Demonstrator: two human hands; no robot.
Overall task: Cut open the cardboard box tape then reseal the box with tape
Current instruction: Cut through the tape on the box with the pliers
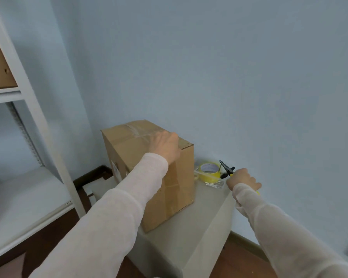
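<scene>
While the box (179, 187) sat sealed: a shallow slit along its tape (138, 132) seemed wise.
Left hand (166, 146): pressed flat on top, holding nothing.
Right hand (243, 180): grip wrapped round scissors (226, 169).

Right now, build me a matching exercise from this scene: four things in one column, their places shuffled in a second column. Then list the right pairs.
Column A
1. cardboard box
2. tape roll
3. scissors
4. left hand

Column B
a. gripped in the right hand
b. lying on the cloth just right of the box
c. resting on the box's taped top
d. standing on the cloth-covered table

Pairs: 1-d, 2-b, 3-a, 4-c
</scene>
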